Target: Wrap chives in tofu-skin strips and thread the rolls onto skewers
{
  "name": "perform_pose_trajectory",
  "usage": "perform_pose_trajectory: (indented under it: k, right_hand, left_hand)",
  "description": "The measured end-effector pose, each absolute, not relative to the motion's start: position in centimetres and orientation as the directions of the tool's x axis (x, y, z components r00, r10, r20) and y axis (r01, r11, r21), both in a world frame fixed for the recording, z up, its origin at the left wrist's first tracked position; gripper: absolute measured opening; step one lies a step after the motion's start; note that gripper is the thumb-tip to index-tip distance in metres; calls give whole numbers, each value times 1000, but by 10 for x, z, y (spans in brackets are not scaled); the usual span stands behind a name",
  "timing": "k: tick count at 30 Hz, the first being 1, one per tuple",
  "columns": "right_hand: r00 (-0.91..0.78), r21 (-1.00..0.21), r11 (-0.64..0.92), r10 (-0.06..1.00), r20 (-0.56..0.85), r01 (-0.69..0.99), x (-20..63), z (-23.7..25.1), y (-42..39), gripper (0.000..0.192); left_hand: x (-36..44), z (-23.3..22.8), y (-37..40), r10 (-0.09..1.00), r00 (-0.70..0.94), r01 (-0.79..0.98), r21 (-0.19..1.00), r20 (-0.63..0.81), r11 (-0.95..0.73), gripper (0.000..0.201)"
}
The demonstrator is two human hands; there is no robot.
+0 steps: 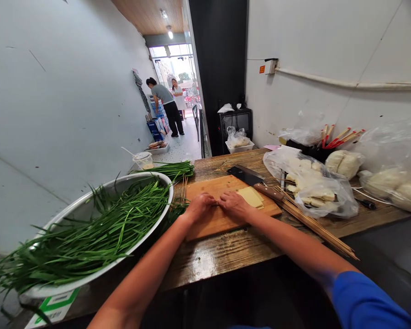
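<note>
Both my hands rest together on a wooden cutting board (226, 219). My left hand (199, 206) and my right hand (235, 204) have their fingers curled and fingertips meeting over something small that I cannot make out. A stack of thin pale yellow sheets (250, 197) lies just right of my right hand. A cleaver (251, 179) with a wooden handle lies across the board's far right corner. A bundle of bamboo skewers (311, 224) lies to the right of the board.
A big metal bowl (85, 208) full of green chives stands at left, with more chives (173, 170) behind the board. Plastic bags of white dough pieces (315, 187) and buns sit at right. Two people stand far off in the doorway (169, 107).
</note>
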State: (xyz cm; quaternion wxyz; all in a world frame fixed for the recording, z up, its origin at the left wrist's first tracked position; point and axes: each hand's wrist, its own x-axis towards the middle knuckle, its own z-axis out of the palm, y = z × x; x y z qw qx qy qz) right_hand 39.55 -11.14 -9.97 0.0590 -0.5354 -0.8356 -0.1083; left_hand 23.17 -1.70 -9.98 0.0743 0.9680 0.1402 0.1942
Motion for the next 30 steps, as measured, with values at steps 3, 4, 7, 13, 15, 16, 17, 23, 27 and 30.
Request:
perform_pose_trajectory:
  k: [3, 4, 7, 13, 15, 16, 17, 23, 27, 30]
  right_hand:
    - [-397, 99, 385, 897, 194, 918, 397, -99, -107, 29]
    - [-395, 90, 385, 900, 186, 919, 398, -98, -104, 28]
    - [-401, 40, 401, 897, 185, 915, 404, -97, -94, 29]
    - [-409, -42, 421, 898, 165, 906, 412, -100, -85, 31]
    - [-419, -9, 425, 895, 151, 905, 411, -99, -86, 29]
    - [-419, 12, 422, 896, 151, 907, 410, -99, -87, 28]
    - [-413, 28, 414, 897, 160, 910, 409, -98, -88, 28]
    - [-400, 63, 397, 881, 251, 915, 403, -100, -94, 22]
    - [-426, 50, 429, 865, 264, 902, 405, -104, -97, 22]
    - [-422, -13, 450, 847, 324, 893, 408, -107, -98, 26]
  left_hand:
    - [233, -97, -11, 313, 903, 257, 214, 296, -943, 24]
    - [232, -97, -10, 322, 904, 265, 225, 279, -938, 23]
    - [229, -99, -11, 325, 905, 266, 232, 272, -935, 21]
    - [225, -104, -19, 288, 892, 287, 55, 348, -956, 22]
    - [225, -104, -20, 270, 897, 294, -15, 350, -956, 20]
    - [226, -103, -20, 265, 900, 295, -35, 345, -955, 20]
    - [226, -102, -19, 259, 905, 290, -42, 338, -956, 19]
    - [230, -98, -16, 216, 914, 220, 27, 345, -975, 22]
    - [229, -97, -21, 218, 922, 219, 34, 319, -975, 28]
    - [227, -97, -28, 249, 917, 250, 39, 310, -967, 29]
